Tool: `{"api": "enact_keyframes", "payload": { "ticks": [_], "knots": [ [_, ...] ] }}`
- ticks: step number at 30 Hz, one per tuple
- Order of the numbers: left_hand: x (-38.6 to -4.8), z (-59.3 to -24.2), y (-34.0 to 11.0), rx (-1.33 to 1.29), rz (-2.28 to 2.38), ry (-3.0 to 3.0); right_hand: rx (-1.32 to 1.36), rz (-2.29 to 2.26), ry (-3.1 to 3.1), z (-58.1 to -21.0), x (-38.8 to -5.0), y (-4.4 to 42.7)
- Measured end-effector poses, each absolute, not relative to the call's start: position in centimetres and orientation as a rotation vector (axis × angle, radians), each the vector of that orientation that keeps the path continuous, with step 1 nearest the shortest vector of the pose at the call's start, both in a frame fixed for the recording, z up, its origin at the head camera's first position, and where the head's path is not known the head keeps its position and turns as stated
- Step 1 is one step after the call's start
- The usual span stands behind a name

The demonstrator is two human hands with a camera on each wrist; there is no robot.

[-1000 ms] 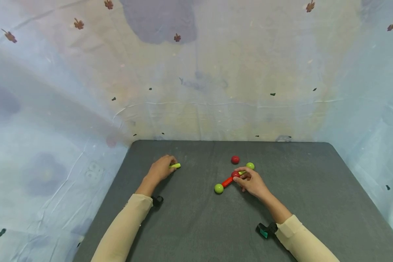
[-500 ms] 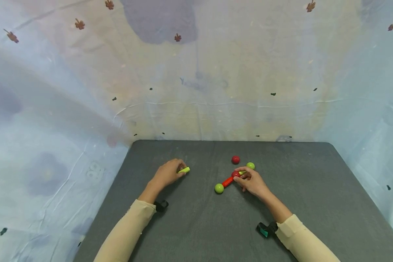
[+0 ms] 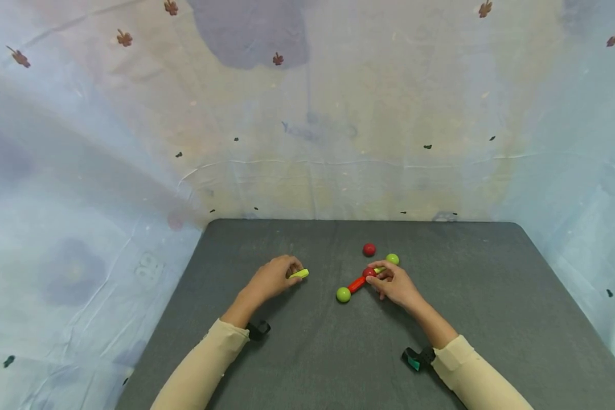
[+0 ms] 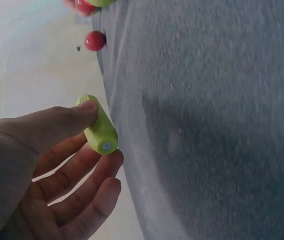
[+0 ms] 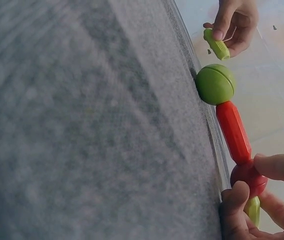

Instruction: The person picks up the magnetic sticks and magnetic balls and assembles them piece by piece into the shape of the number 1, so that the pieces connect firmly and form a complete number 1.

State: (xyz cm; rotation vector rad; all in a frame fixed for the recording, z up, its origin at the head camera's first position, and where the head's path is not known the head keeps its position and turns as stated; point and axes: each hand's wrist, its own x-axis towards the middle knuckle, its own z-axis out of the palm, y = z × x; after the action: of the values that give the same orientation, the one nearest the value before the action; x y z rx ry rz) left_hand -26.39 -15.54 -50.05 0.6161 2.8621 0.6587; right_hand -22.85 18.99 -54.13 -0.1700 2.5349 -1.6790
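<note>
My left hand [image 3: 275,278] pinches a short yellow-green rod [image 4: 101,127] between thumb and fingers; the rod's near end shows a small pale disc. My right hand [image 3: 397,286] grips a red ball [image 5: 249,178] in the middle of a joined chain. From that ball a red rod [image 5: 233,132] runs to a green ball [image 5: 215,84] at the left end. On its other side a yellow-green rod [image 5: 252,212], partly hidden by the fingers, leads towards another green ball [image 3: 392,259]. The left hand's rod is apart from the chain.
A loose red ball [image 3: 369,249] lies behind the chain on the dark grey table [image 3: 307,353]. A patterned sheet [image 3: 307,142] hangs behind the table and at its sides. Each wrist wears a black camera strap.
The left hand, with the yellow-green rod, has moved right and nearer to the body, closer to the chain. My right hand and the chain have stayed in place.
</note>
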Motion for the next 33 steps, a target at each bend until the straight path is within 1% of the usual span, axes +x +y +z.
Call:
{"api": "enact_keyframes", "payload": {
  "ticks": [11,33],
  "knots": [
    [-24.5,-50.5,-14.3,0.743,0.583,2.855,-0.174,-1.652,2.536,-54.5,-23.1,19.2],
    [-21.8,-51.5,-11.1,0.773,0.542,2.802,-0.170,-1.635,2.546,-54.4,-23.1,19.0]
  ]
}}
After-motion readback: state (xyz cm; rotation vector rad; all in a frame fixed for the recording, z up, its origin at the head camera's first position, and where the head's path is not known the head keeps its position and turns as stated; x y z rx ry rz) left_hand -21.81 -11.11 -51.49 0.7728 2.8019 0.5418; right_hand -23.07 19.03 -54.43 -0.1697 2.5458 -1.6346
